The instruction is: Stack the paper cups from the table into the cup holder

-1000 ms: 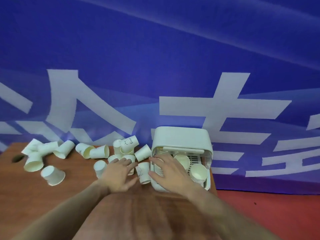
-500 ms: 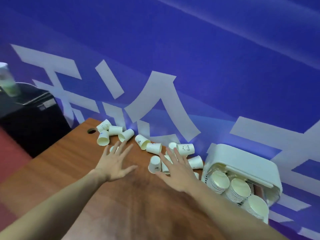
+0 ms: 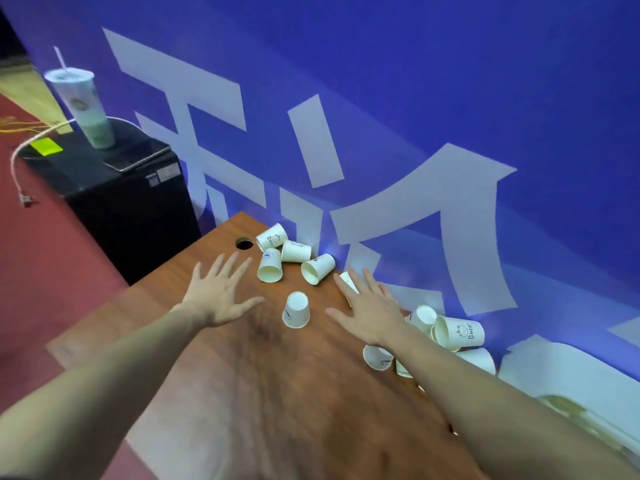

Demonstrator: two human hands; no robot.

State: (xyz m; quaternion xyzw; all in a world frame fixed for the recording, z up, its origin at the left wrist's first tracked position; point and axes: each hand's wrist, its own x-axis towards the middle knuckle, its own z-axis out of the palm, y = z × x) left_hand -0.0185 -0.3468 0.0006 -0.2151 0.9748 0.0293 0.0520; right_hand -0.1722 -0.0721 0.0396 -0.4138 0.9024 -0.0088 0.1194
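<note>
Several white paper cups lie scattered on the wooden table (image 3: pixel 263 393). One cup (image 3: pixel 296 310) stands upside down between my hands. A cluster of tipped cups (image 3: pixel 294 252) lies at the far left of the table. More cups (image 3: pixel 457 332) lie to the right of my right wrist. My left hand (image 3: pixel 220 294) hovers with fingers spread, holding nothing, left of the upside-down cup. My right hand (image 3: pixel 369 306) is also spread and empty, partly covering a cup. The white cup holder (image 3: pixel 568 372) sits at the far right edge, with stacked cups barely visible inside.
A black cabinet (image 3: pixel 114 188) stands left of the table, carrying a tall plastic drink cup (image 3: pixel 85 105) with a straw. A round cable hole (image 3: pixel 244 243) is in the table's far left corner. A blue banner wall runs close behind the table.
The view has swung left, pushing the cup holder to the right edge. Both hands moved left from the holder to the cups on the table's left part, fingers spread, still empty.
</note>
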